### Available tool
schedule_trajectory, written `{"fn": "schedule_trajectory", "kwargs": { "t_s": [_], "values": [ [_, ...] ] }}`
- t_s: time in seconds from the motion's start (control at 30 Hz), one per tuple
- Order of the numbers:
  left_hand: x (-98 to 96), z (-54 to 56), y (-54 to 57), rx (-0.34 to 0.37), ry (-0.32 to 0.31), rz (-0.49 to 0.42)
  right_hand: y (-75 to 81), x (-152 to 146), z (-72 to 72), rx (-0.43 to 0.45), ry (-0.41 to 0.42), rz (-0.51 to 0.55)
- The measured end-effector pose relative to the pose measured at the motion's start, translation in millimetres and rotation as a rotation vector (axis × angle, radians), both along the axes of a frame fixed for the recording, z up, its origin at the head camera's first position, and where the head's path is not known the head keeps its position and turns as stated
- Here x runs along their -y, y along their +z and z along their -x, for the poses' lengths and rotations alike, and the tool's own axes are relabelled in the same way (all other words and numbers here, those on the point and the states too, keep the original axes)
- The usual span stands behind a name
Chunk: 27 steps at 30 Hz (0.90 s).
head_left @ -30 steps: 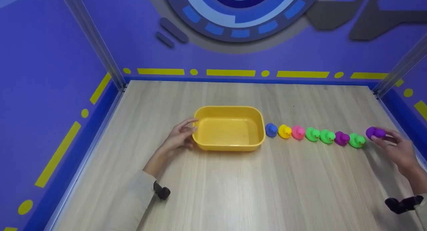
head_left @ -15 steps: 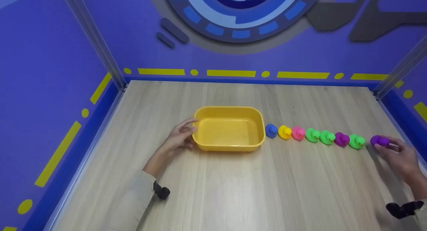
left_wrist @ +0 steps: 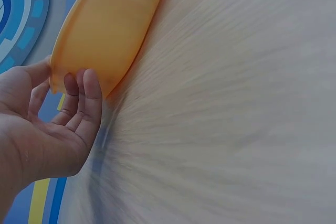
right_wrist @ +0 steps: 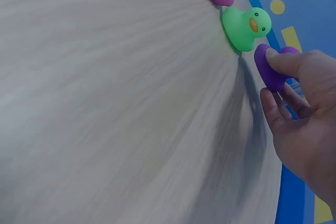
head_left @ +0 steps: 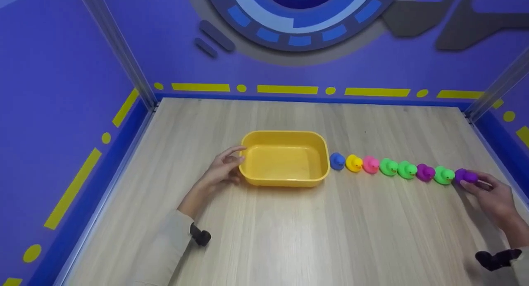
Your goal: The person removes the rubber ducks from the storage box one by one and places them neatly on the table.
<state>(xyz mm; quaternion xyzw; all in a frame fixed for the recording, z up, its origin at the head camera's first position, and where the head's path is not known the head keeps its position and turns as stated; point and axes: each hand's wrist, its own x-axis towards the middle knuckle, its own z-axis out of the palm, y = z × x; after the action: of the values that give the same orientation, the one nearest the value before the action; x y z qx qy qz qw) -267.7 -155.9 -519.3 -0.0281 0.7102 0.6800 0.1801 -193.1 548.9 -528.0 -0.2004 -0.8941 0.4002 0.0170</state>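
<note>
A yellow plastic basin (head_left: pixel 285 164) stands at mid-table in the head view. My left hand (head_left: pixel 221 170) grips its left end, with fingertips at the rim and against the outer wall (left_wrist: pixel 107 35). Far to the right, my right hand (head_left: pixel 496 195) pinches a purple rubber duck (head_left: pixel 463 175) between thumb and fingers. This duck is at the right end of a row, close beside a green duck (head_left: pixel 444 175). In the right wrist view the thumb lies over the purple duck (right_wrist: pixel 269 72) and hides part of it.
Leftward from the green duck run a magenta duck (head_left: pixel 425 172), two more green ones, a pink duck (head_left: pixel 370 165), a yellow duck (head_left: pixel 353 163) and a blue duck (head_left: pixel 337 161) beside the basin. Patterned blue panels (head_left: pixel 289 77) border the wooden table (head_left: pixel 289 232).
My right hand first brought the purple duck toward the front of the table, then leftward up to the last green duck. My left hand and the basin have stayed in place.
</note>
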Motion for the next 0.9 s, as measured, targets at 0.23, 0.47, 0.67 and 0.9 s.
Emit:
{"fn": "schedule_trajectory", "kwargs": {
  "t_s": [0.23, 0.47, 0.67, 0.9],
  "values": [
    [1.0, -1.1, -0.2, -0.026, -0.028, 0.001, -0.3, -2.2, -0.4, 0.015, 0.000, 0.007],
    [0.2, -1.2, -0.1, -0.025, -0.027, -0.002, -7.9, -4.9, 3.7, 0.060, -0.021, -0.049],
    [-0.2, -1.1, 0.8, -0.021, -0.016, 0.000, -4.6, -1.8, 5.3, 0.058, -0.004, -0.113],
    [0.3, -1.5, 1.4, -0.020, -0.002, 0.012, -3.0, 1.1, 7.3, 0.054, 0.037, -0.172]
  ]
}}
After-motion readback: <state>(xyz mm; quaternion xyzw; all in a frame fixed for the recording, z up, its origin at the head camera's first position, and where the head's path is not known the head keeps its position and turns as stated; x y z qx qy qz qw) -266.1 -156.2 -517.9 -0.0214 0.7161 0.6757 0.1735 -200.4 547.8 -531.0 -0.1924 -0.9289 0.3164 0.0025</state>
